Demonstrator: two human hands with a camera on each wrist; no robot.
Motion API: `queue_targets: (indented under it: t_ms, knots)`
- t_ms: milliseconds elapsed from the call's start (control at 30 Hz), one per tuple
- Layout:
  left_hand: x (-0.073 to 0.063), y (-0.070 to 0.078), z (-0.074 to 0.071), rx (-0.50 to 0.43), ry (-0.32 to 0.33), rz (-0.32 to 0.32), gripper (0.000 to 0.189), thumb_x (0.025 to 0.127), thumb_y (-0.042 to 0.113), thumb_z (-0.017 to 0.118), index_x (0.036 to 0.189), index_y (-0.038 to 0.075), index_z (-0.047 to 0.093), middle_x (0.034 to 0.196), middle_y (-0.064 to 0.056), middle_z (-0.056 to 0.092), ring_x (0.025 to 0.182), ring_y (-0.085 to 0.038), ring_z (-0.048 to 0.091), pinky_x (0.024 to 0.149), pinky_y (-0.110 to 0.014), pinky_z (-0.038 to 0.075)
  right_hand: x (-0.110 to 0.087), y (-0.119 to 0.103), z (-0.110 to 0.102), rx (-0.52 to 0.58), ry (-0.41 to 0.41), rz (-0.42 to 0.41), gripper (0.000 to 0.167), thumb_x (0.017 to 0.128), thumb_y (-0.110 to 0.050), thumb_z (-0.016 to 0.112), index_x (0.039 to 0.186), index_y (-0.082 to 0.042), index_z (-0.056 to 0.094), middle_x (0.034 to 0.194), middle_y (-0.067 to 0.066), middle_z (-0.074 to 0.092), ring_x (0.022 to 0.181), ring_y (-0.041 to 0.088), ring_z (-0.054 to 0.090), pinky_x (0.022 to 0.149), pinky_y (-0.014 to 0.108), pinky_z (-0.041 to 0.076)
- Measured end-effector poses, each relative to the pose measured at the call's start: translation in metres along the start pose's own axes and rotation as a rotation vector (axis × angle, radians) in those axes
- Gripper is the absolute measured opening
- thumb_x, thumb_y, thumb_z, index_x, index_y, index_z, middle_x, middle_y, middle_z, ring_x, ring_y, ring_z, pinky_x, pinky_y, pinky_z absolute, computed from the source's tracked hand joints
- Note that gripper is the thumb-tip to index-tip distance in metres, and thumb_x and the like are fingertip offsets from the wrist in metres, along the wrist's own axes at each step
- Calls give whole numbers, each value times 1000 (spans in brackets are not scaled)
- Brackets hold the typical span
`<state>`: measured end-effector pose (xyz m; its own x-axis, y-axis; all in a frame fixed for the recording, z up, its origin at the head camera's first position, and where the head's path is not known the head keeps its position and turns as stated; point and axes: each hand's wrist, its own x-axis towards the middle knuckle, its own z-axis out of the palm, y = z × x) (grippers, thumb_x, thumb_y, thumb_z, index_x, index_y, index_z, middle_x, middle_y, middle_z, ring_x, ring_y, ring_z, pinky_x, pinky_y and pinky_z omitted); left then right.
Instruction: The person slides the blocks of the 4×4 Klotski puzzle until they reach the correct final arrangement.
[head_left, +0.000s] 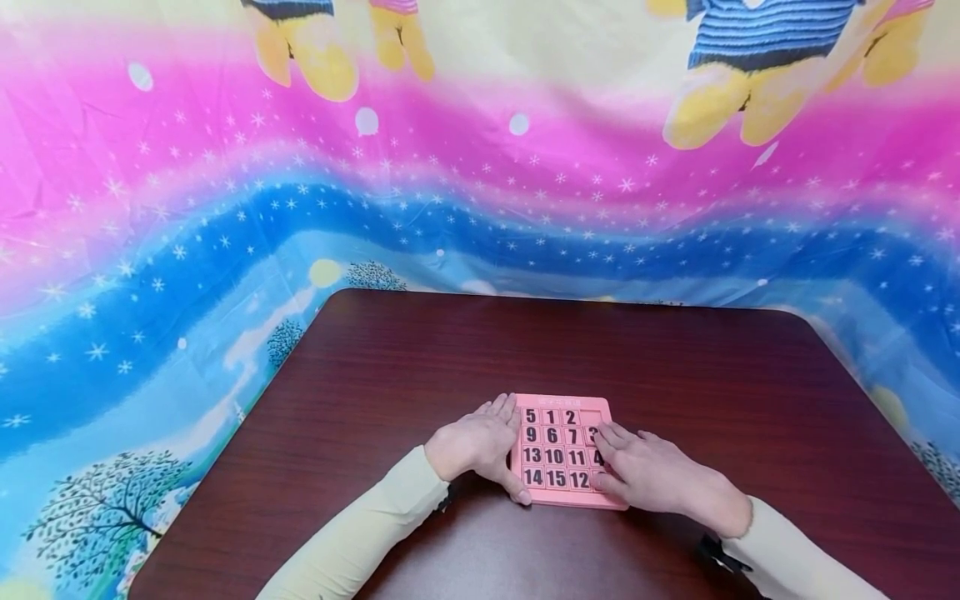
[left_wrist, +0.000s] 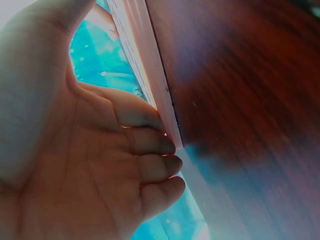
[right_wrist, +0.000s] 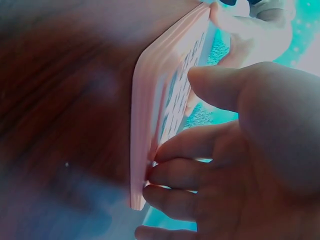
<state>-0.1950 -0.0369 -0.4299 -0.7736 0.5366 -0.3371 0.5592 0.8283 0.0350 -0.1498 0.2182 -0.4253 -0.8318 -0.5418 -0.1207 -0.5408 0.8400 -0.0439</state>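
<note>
A pink sliding number puzzle (head_left: 553, 446) lies flat on the table, its tiles marked with black numbers. The top row reads 5, 1, 2, with a vacant slot at its right end. Below come 9, 6, 7, 3 and then 13, 10, 11, 4. In the bottom row 14, 15 and 12 show; the right hand covers the corner. My left hand (head_left: 480, 442) rests along the puzzle's left edge, fingers extended, thumb at the near left corner. My right hand (head_left: 652, 471) lies over the right edge with fingers extended, its thumb above the bottom-right tiles.
The dark reddish-brown wooden table (head_left: 420, 358) has rounded far corners. Behind and beside it hangs a colourful cloth (head_left: 480, 183) printed with snowflakes, trees and cartoon figures. Both forearms wear pale sleeves, and a dark strap (head_left: 723, 554) shows under the right wrist.
</note>
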Motion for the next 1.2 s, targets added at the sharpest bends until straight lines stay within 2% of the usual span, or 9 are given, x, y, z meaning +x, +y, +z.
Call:
queue_targets:
  t_ms: [367,633,833,1067,1200]
  knots:
    - [-2,1,-1,17,-1,-5,133,62,81,70,156,2,20,165,-17,12,154,-27,13,126,-36,18,16,11,-1,43,-77,45,73,95,-50,57,144,3,45,153,24,39,143,38,37,107,61,41]
    - [-1,0,-1,-7,3,-2,133,62,80,72,156,2,20,165,-17,12,154,-27,13,126,-36,18,19,16,-1,47,-65,42,73,95,-49,56,144,3,45,154,25,37,144,39,36,108,64,39]
    - [0,-1,0,-21,6,5,134,61,79,73,156,1,20,165,-18,12,154,-28,13,126,-37,17,10,15,-3,72,-36,36,72,95,-51,57,145,0,45,154,23,38,144,38,36,108,64,38]
    - [1,-2,0,-11,3,5,134,62,80,71,156,0,19,165,-19,11,154,-29,12,126,-37,17,-12,4,-7,99,-31,-17,69,95,-47,58,143,1,47,152,22,42,141,38,40,107,65,39]
    - [1,-2,0,-16,4,5,134,62,80,72,155,0,20,165,-19,11,154,-29,12,126,-37,17,-23,-3,-4,102,-22,-32,70,95,-50,57,142,1,49,150,21,44,140,36,42,106,65,39]
